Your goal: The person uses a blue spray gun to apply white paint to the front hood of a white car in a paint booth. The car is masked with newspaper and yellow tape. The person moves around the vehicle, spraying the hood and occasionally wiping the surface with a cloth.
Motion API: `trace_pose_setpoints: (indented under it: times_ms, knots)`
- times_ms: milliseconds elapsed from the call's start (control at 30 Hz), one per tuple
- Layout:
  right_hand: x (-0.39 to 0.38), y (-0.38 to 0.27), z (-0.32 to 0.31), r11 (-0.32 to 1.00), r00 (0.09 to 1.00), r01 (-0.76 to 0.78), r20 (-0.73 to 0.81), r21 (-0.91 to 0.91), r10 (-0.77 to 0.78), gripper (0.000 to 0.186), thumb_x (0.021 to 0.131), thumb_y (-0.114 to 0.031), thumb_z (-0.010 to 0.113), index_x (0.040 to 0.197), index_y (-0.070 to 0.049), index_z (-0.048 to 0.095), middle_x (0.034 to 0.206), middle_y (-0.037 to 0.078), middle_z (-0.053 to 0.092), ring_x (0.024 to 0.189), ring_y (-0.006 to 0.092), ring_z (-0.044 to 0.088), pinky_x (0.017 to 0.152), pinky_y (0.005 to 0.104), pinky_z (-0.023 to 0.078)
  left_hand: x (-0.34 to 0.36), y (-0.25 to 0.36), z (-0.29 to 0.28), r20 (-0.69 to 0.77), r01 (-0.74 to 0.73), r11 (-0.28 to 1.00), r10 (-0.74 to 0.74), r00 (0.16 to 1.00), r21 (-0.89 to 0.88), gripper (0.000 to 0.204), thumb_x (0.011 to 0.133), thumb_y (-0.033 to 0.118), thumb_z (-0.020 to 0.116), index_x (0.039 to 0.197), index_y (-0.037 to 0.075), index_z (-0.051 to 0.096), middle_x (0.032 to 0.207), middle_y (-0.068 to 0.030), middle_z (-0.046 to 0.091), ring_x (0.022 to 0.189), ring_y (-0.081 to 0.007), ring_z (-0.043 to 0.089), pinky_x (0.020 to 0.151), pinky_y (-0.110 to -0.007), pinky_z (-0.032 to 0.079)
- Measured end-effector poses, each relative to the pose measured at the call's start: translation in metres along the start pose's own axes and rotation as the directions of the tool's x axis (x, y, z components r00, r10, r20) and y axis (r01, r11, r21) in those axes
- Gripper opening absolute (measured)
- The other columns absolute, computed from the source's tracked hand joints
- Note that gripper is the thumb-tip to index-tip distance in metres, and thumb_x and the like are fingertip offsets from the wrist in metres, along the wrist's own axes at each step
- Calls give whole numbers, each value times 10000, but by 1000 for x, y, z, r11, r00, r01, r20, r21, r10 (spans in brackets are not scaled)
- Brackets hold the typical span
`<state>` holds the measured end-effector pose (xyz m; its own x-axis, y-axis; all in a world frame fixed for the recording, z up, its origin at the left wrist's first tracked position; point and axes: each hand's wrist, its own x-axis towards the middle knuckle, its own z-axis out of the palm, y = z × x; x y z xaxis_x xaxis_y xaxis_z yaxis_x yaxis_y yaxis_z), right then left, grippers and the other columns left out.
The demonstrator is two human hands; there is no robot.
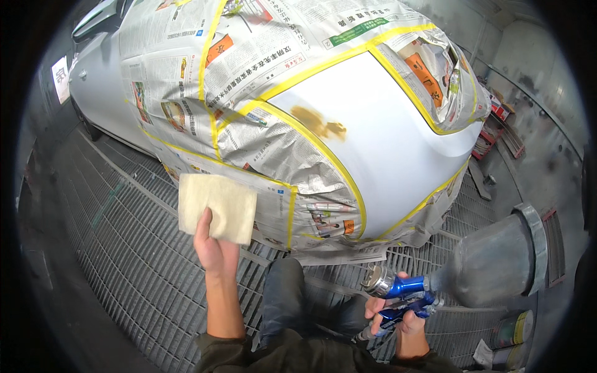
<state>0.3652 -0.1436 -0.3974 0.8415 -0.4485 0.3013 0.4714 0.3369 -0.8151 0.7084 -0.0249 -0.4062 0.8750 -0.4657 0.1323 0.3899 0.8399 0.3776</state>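
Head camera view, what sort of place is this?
Probably a car spray-painting booth: a spray gun in the right hand, a car panel framed by taped newspaper, and a grated floor.

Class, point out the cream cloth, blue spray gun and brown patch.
Cream cloth (227, 206): head view, near its middle.
Blue spray gun (407, 286): head view, on its blue body.
Brown patch (316, 122): head view, near its middle.

Grated grey floor (137, 248), grey walls (532, 53).

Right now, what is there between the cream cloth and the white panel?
In the head view, newspaper masking fills the stretch between the cream cloth and the white panel, with yellow tape along the panel's edge.
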Motion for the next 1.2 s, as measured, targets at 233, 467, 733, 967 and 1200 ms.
trace_pose_setpoints:
  times_ms: [233,467,733,967,1200]
  knots:
    - [-20,16,-4,994,999,-30,-12,108,32,752,903,-275,689,1515,-161,267,1023,294,592,935,363,624,623,392,597,62,-22,47,-76,-336,855,394,916,395,458,1006,264,511,1333,-57,495,1337,-127,540,1225,-223,520,1040,-348,409]
    - [-40,10,-10,992,993,-34,-110,121,47,759,868,-238,727,1493,-164,303,1038,303,590,984,385,622,679,424,598,108,-120,123,800,-838,-126,399,448,532,521,982,141,466,1455,-41,342,1548,-214,278,1462,-322,208,1194,-411,92]
    - [-44,15,-9,998,986,-57,-156,36,62,809,865,-323,727,1517,-214,259,1043,269,582,936,320,610,675,361,568,80,-195,116,923,-903,-429,-358,142,-27,712,780,1,452,1483,51,349,1593,-144,223,1494,-268,146,1203,-487,29]
    - [-42,20,-24,1000,992,-11,-122,20,13,748,887,-260,715,1504,-211,295,1021,238,596,929,311,614,603,338,575,117,-143,215,974,-855,-498,-79,211,145,734,706,36,525,1428,-4,402,1541,-180,320,1464,-298,234,1189,-499,155]
    - [-46,36,-54,945,959,-284,27,163,283,837,877,-200,731,1529,-218,207,1131,219,559,1019,275,586,699,324,557,58,-218,138,649,-866,-183,-736,-193,-465,641,868,128,382,1504,77,319,1572,-88,296,1467,-207,237,1212,-411,140]
